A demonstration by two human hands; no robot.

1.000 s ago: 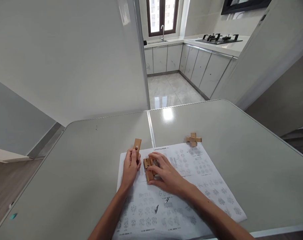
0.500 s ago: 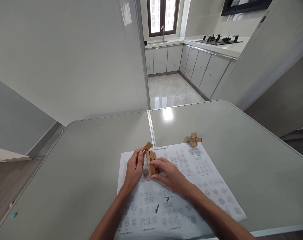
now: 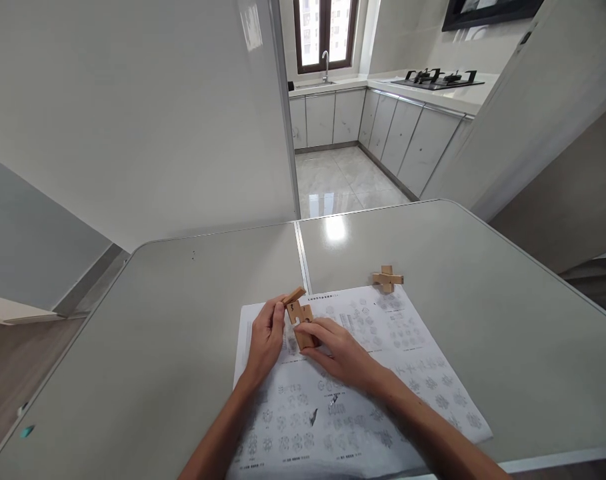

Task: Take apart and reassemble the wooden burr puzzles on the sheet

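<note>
Over the upper part of a printed diagram sheet (image 3: 363,427), both hands meet at some notched wooden puzzle pieces. My left hand (image 3: 267,337) pinches one wooden puzzle piece (image 3: 295,294) between thumb and fingers, tilted up to the right. My right hand (image 3: 335,343) is closed on a pair of upright notched wooden blocks (image 3: 304,339) with dark marks near their tops. The left piece is against or very close to the top of these blocks; fingers partly hide the contact.
An assembled wooden cross (image 3: 387,279) lies at the sheet's upper right corner. Two small torn-looking dark scraps or holes (image 3: 313,417) show on the sheet. A small teal object (image 3: 27,431) is near the left edge of the grey table (image 3: 133,347).
The left piece has tipped to a flatter angle and come closer to the blocks. The blocks in my right hand now lean a little to the left.
</note>
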